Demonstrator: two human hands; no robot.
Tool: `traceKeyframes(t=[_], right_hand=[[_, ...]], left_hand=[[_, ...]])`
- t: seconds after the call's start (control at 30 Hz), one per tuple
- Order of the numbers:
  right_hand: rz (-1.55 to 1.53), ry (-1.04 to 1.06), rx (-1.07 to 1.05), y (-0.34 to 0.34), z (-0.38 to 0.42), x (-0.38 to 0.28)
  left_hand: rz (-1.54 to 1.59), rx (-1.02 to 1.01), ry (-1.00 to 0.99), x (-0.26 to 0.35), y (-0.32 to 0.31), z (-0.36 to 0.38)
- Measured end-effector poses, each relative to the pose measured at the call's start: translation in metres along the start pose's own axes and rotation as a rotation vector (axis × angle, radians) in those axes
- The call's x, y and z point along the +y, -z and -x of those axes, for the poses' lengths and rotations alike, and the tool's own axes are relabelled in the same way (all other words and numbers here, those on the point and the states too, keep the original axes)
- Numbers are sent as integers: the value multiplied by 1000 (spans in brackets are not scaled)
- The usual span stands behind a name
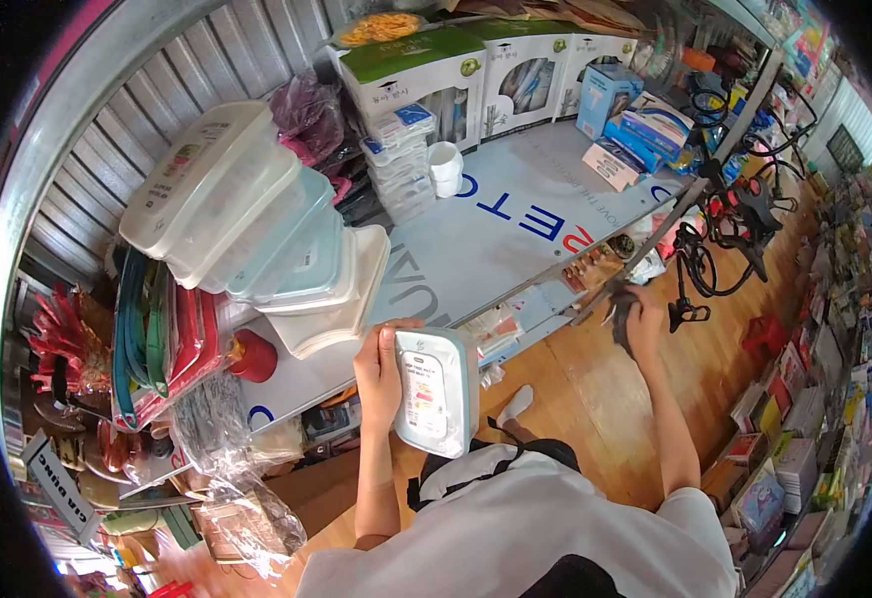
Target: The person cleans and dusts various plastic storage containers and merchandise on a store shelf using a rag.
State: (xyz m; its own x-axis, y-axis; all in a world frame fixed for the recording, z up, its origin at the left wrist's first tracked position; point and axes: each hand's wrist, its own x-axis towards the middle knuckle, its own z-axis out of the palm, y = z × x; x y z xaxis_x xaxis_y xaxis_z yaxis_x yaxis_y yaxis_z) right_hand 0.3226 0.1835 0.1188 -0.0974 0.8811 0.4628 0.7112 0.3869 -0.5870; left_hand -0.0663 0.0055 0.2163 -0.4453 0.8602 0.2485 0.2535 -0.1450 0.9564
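Left hand (380, 384): grasping a lidded, labelled container (434, 399) beside the desk (516, 169) | Right hand (643, 321): closed around a dark, blurred item (618, 317), identity uncertain | Stage: one container held apart; the other containers (291, 234), unheld, stand in a leaning stack.

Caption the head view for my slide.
Left hand holds a lidded container near stacked tubs; right hand holds something dark.

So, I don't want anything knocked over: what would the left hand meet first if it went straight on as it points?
Probably the white containers at the stack's lower end, beyond the left hand, though its height over the shelf is unclear.
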Motion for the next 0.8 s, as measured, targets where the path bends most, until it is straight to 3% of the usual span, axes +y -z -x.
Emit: traceKeyframes(t=[0.03,0.1,0.23,0.3,0.37,0.47,0.53,0.57,0.8], right_hand=[[-10,-70,93,8,-7,-9],[-119,24,285,23,-36,-67],[-205,345,272,12,-123,-128],[-190,511,253,-29,-178,-122],[-66,414,156,-70,-220,-126],[173,484,70,-162,-278,-70],[495,145,-242,-191,-285,-61],[526,61,-224,-207,-291,-52],[544,43,-131,-197,-280,-50]], left_hand=[[-15,-7,5,1,0,-1],[-18,-3,-11,-2,0,-2],[10,2,14,-3,-3,1],[11,10,7,-3,-3,1],[-11,20,-19,-1,-3,1],[7,8,1,-3,-1,1],[-10,12,-11,-2,-1,1],[-29,11,-16,-4,1,2],[8,43,-14,-4,-3,4]])
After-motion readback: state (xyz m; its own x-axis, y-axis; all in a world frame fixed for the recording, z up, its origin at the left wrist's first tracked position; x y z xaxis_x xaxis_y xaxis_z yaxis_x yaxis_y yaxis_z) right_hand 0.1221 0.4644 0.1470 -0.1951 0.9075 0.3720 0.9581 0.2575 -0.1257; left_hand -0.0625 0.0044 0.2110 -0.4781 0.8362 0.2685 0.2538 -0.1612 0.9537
